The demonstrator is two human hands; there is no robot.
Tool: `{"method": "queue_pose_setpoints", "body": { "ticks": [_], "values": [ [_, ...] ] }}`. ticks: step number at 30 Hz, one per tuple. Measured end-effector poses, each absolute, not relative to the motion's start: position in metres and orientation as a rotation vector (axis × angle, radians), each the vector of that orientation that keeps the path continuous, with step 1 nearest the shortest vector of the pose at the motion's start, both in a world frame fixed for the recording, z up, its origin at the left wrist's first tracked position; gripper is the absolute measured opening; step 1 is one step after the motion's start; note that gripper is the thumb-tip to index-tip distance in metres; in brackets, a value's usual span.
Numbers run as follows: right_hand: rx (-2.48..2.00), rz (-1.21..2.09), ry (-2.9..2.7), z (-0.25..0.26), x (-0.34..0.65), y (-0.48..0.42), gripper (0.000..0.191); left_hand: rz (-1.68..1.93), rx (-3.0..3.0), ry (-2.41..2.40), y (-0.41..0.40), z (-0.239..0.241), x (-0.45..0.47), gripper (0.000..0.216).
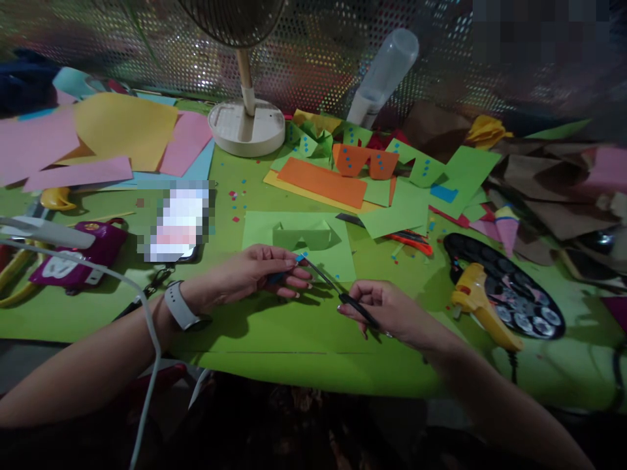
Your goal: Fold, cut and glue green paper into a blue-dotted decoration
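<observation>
My left hand (267,269) pinches a small strip of blue paper (300,258) between thumb and fingertips, its other fingers loosely curled. In my right hand (379,305) is a pair of black-handled scissors (326,277), the blades pointing up and left to the blue paper. Whether the blades touch the paper I cannot tell. Just behind my fingers, a folded green paper pair of glasses (304,236) stands on a light green sheet (255,225). Tiny blue paper bits lie on that sheet near my hands.
Orange paper glasses (365,161) with blue dots stand behind, among paper scraps. An orange cutter (414,243), a yellow glue gun (482,303) and a black palette (553,320) lie right. Leftward are a phone (179,222), a purple power strip (81,251) and a white cable (147,313). A fan (247,127) stands behind.
</observation>
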State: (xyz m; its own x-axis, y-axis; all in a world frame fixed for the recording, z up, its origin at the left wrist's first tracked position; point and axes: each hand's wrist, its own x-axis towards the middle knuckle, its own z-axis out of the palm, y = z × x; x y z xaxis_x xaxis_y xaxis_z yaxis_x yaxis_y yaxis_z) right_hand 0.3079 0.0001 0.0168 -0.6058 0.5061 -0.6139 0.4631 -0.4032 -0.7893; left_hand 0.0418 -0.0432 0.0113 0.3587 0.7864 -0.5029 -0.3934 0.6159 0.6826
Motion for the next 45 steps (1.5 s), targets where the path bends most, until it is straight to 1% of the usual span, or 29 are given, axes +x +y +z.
{"method": "queue_pose_setpoints", "body": {
  "ticks": [11,17,26,40,45],
  "values": [
    [-1.395,2.21,-1.761,0.0246,0.3072,0.0011,0.043,0.873,0.523,0.874,-0.0434,0.011,0.0416,0.012],
    [-1.378,2.227,-1.731,0.026,0.3047,-0.0019,0.048,0.831,0.563,0.859,-0.044,0.0077,0.0422,0.014],
    [-1.353,2.239,-1.705,0.0226,0.3045,-0.0013,0.046,0.822,0.574,0.83,-0.0446,0.0049,0.0425,0.014],
    [-1.367,2.206,-1.742,0.0212,0.305,-0.0022,0.046,0.821,0.557,0.873,-0.0438,0.008,0.044,0.01],
    [-1.408,2.179,-1.723,0.0228,0.3066,0.0,0.046,0.78,0.522,0.944,-0.0439,0.0124,0.0441,0.013]
  ]
}}
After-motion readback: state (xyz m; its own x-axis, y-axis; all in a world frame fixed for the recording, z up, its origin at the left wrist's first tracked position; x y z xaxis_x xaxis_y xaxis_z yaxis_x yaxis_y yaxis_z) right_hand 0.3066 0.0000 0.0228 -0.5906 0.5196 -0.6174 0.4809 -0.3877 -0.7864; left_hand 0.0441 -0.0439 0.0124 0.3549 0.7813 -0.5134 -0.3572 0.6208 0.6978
